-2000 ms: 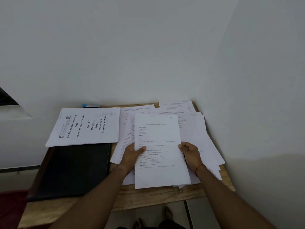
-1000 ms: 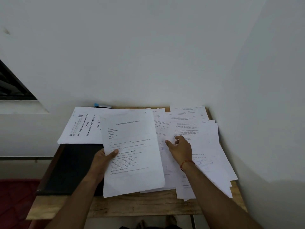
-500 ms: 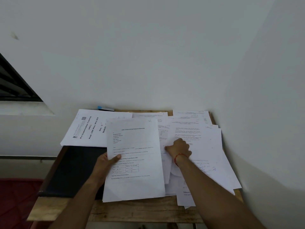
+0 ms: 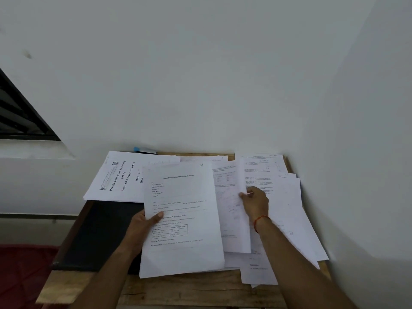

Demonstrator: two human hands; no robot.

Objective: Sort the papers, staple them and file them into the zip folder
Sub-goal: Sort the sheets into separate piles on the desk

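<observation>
Left hand point(image 4: 142, 228) grips sorted sheets point(image 4: 180, 219) by the left edge, thumb on top. Right hand point(image 4: 256, 202) pinches the edge of one sheet point(image 4: 258, 172) in the loose pile point(image 4: 296, 219) on the tabletop point(image 4: 189, 291). Peel a single page and check its heading before adding. Folder point(image 4: 100, 237) lies at left, not yet used.

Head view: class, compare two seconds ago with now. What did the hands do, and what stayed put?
The right hand let go of the letter sheet, moved right and now pinches one page of the loose pile. The left hand alone holds the letter sheet, shifted left. The booklet and black folder stayed.
</observation>
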